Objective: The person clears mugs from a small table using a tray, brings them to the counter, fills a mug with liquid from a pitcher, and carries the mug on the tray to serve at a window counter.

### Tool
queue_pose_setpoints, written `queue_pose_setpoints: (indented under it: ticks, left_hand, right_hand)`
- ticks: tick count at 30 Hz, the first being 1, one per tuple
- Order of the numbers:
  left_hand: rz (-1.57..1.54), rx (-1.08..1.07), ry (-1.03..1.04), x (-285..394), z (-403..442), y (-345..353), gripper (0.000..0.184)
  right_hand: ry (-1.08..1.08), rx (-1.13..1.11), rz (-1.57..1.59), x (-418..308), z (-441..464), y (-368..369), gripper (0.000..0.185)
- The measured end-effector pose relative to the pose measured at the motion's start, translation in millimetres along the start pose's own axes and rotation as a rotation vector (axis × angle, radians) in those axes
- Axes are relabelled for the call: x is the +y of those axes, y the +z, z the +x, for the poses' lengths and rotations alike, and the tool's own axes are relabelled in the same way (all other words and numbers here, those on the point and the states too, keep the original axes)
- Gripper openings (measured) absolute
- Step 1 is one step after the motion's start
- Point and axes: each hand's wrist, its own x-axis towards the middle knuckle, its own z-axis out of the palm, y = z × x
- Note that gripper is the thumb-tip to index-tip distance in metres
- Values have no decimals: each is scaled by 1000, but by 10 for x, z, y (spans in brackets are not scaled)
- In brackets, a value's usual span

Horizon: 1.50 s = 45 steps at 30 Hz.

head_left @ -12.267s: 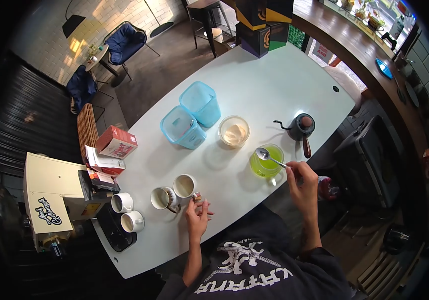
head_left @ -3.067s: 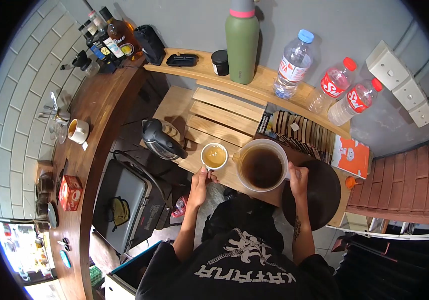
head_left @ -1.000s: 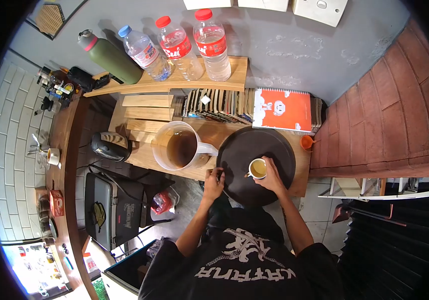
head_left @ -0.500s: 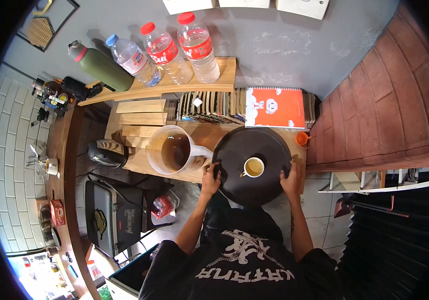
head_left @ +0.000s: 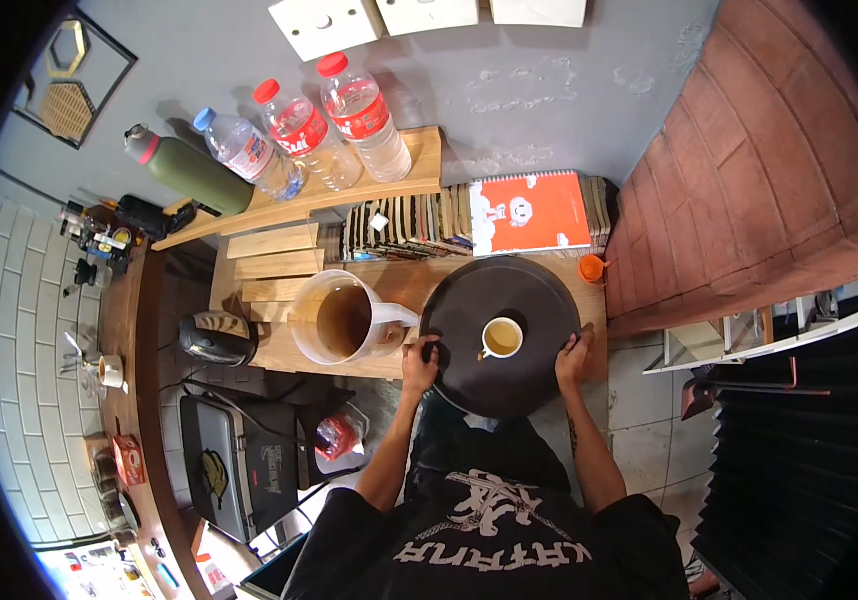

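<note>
The left hand (head_left: 419, 364) and right hand (head_left: 573, 360) grip the round tray (head_left: 509, 287) by its rim, near 8 and 4 o'clock respectively. The white cup (head_left: 502, 338) stands at tray centre; the pitcher (head_left: 337, 320) stands at 9 o'clock.

Matt tray (head_left: 494, 288), smooth translucent plastic pitcher (head_left: 305, 328), wooden tabletop (head_left: 401, 283).

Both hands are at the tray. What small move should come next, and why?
Probably ease the tray up slowly, keeping it level: the left hand and right hand are at opposite edges, and a cup of yellowish liquid stands upright on it. The pitcher handle sits close to the left edge, so straight up seems safest.
</note>
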Motion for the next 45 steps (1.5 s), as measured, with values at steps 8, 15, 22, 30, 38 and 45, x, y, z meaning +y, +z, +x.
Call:
queue_pose_setpoints:
  ticks: [8,15,22,30,38,45]
  left_hand:
    - [-112,-122,87,-184,-141,-179,29]
    - [-349,-239,66,204,-330,-496,31]
    - [-385,-464,374,811,-318,-467,26]
    - [-332,-770,481,1805,-615,145,24]
    - [-299,-928,771,2848,-1250,1207,23]
    - [-358,-1083,882,3814,-2228,2231,18]
  right_hand:
    - [-322,291,201,300,-354,-28,19]
    - [-186,380,351,358,-991,-395,14]
    - [128,502,448,566,-1883,-988,16]
    - [390,677,744,902,-2656,-1784,9]
    - [389,935,902,1831,-2948,-2435,8]
    - [444,1149,752,2733,-3108,-3307,10]
